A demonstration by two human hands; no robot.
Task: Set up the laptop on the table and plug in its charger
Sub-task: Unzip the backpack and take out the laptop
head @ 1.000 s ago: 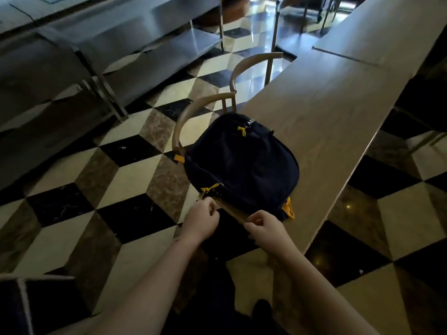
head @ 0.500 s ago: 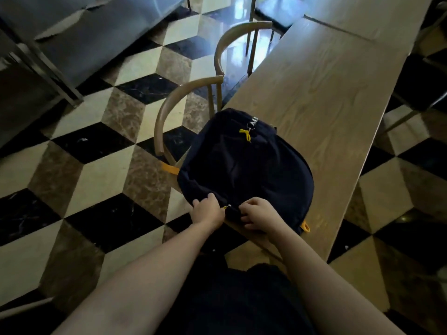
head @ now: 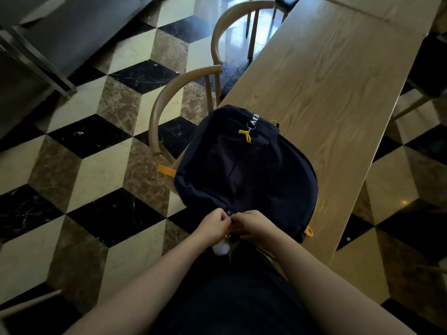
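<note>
A dark navy backpack with yellow zip pulls lies flat on the near end of a long wooden table, its left side hanging over the edge. My left hand and my right hand meet at the bag's near edge, fingers curled and pinching at the zip there. A white pompom charm dangles below my left hand. No laptop or charger is in sight; the bag is closed.
Two wooden chairs with curved backs, one near and one farther, stand along the table's left side. The floor is black, cream and brown cube-pattern tile. A metal shelf unit stands at the far left. Another chair is at the right.
My head has come closer and tilted down over the bag. Both hands have drawn together at the zip on the near edge, and the white pompom now hangs in view.
</note>
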